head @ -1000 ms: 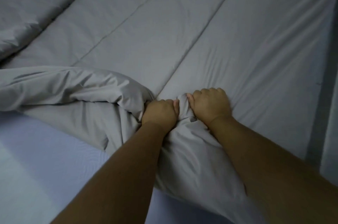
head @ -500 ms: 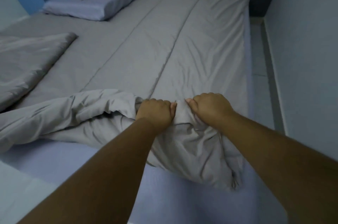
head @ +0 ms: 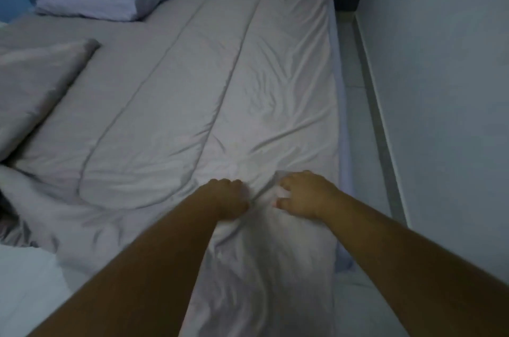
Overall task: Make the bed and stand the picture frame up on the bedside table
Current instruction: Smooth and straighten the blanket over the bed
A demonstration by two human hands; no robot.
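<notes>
Toward the near right of the bed, a soft grey quilted duvet lies spread. Left hand clutches a bunched fold; right hand pinches fabric alongside. Probably light and limp: grip corners.

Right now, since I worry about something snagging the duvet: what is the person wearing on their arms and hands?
Nothing that shows. The left forearm and right forearm are bare to the frame's edge, no sleeve in view. The left hand and right hand carry no glove, watch or bracelet. The picture is dim and blurred, so a thin ring cannot be ruled out.
</notes>
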